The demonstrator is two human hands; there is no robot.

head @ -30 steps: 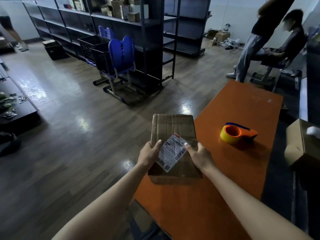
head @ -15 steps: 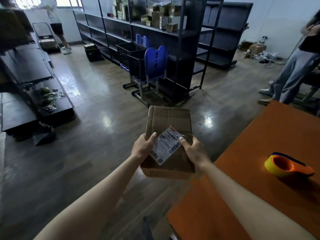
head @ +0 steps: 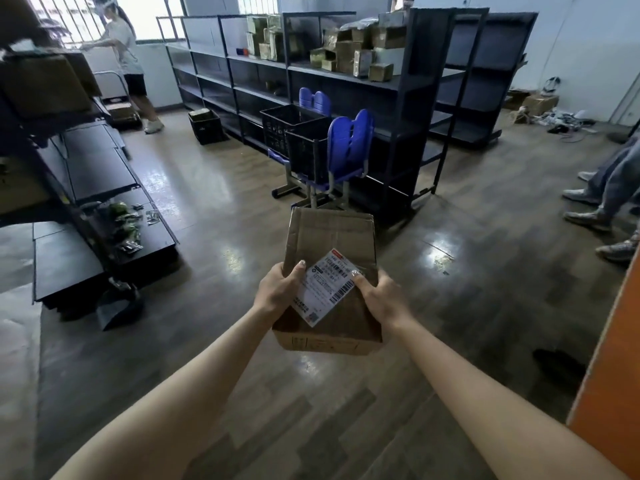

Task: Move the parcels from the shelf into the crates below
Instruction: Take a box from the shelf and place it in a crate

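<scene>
Your left hand (head: pixel 277 289) and right hand (head: pixel 381 299) each keep a grip clamped on the cardboard parcel (head: pixel 332 237), thumbs on top beside its white label (head: pixel 323 289). You hold it above the floor (head: pixel 207 341), well apart from the black crates (head: pixel 304 143), which seem to rest on a blue chair (head: pixel 349 140) before the shelf (head: pixel 398 81).

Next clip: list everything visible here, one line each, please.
box: one, brown, held mid-frame above the floor
label: one, white, on the box top
parcels: many, brown, upper shelf behind
shelves: several, dark, along the back wall
crates: three, black, two at the chairs, one on floor further left
chairs: two, blue, before the shelves
table: one, orange, right edge
left hand: one, grips the box's left side
right hand: one, grips the box's right side
</scene>
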